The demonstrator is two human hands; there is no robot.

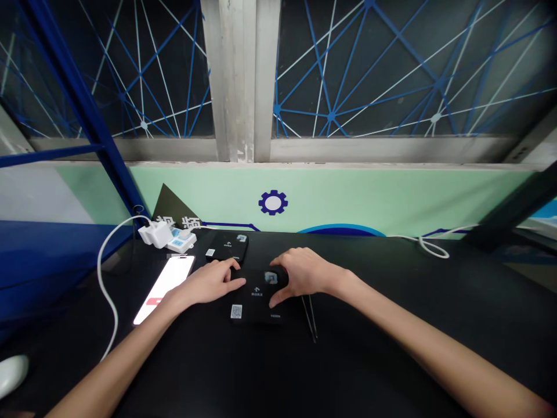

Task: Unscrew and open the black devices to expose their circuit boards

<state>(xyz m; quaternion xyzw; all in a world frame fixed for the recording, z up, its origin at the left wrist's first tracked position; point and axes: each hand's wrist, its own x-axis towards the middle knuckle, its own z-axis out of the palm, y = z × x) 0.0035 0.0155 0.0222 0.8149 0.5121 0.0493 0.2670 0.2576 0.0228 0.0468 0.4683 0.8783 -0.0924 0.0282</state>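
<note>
A flat black box (256, 307) lies on the black table between my hands, with a QR code label at its lower left and a small picture sticker at its upper right. My left hand (213, 281) grips its left edge, thumb and fingers at the upper left corner. On the right side, my right hand (302, 270) curves its thumb and fingers around the box's edge. Metal tweezers (310, 322) lie just below my right hand, their upper end hidden behind it. A similar black box (226, 247) sits behind my left hand.
Left of my left hand lies a phone (167, 284) with a lit screen, partly covered by my forearm. White plugs on a power strip (180, 239) and a looping white cable (101, 267) are beyond it. A white mouse (12, 374) rests at the far left. The wall (348, 200) bounds the back.
</note>
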